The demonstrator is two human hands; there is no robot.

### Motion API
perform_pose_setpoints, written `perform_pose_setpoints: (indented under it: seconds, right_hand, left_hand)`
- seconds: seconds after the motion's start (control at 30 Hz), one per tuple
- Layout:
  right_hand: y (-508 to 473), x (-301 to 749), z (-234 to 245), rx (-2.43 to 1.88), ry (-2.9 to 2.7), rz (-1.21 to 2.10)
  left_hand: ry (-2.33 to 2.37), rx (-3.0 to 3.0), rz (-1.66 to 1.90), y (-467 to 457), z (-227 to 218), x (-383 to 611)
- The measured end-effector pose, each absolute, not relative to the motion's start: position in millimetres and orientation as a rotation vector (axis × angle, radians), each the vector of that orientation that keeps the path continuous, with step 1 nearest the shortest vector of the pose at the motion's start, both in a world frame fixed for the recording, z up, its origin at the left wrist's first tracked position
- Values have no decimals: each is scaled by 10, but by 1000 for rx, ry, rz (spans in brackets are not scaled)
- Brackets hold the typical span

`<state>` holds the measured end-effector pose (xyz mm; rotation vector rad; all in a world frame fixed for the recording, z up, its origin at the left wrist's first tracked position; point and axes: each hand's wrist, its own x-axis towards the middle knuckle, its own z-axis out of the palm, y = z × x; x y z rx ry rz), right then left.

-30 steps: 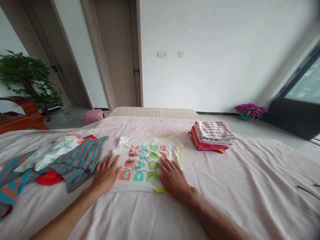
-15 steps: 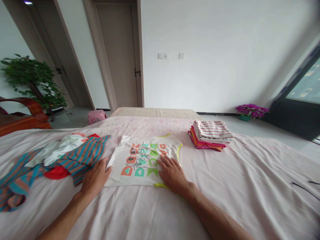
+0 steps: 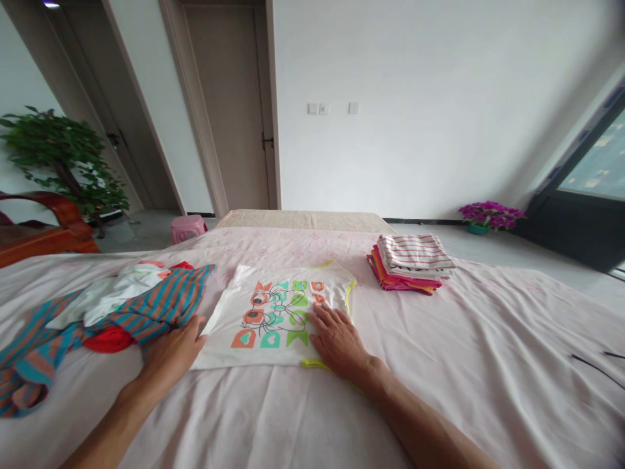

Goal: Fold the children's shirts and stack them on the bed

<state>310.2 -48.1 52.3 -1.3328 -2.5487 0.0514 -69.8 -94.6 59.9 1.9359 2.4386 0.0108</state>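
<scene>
A white printed shirt (image 3: pixel 273 316) with orange and green shapes and yellow trim lies flat on the pink bedsheet (image 3: pixel 312 417). My right hand (image 3: pixel 339 340) rests flat on the shirt's right lower part, fingers stretched out. My left hand (image 3: pixel 170 355) is at the shirt's lower left edge; its fingers seem to pinch that edge, pulling the corner outwards. A pile of unfolded clothes (image 3: pixel 112 309), striped teal and orange with white and red pieces, lies just left of my left hand.
A folded stack of striped and pink clothes (image 3: pixel 410 264) sits at the back right of the bed. Beyond the bed are a pink stool (image 3: pixel 188 227), a potted green plant (image 3: pixel 63 159), a wooden chair (image 3: pixel 43 231), doors, and purple flowers (image 3: pixel 488 215) by the window.
My left hand has slid left and back off the shirt's print to its left edge, drawing the lower left corner outwards. My right hand stays on the shirt.
</scene>
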Motion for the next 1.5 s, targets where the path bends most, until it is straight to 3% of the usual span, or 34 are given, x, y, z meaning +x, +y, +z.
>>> perform_pose_setpoints:
  seconds: [0.13, 0.27, 0.47, 0.7, 1.0, 1.17, 1.5]
  right_hand:
    - [-492, 3094, 541, -1325, -2551, 40]
    - [-494, 3087, 551, -1323, -2554, 33]
    - [-485, 3083, 564, -1314, -2560, 36]
    - [-472, 3094, 540, -1313, -2558, 43]
    - [-484, 3101, 562, -1326, -2569, 55]
    - [-482, 3089, 580, -1335, -2575, 76]
    - [-468, 3100, 573, -1328, -2581, 70]
  left_hand:
    - [2458, 2242, 82, -812, 770, -352]
    - [2008, 2321, 453, -447, 850, 279]
    - [1609, 2463, 631, 154, 517, 1090]
    - [1819, 2582, 421, 463, 182, 878]
    - [2400, 2149, 254, 728, 256, -432]
    - [2626, 2046, 227, 665, 386, -507]
    - [2138, 2456, 359, 146, 238, 430]
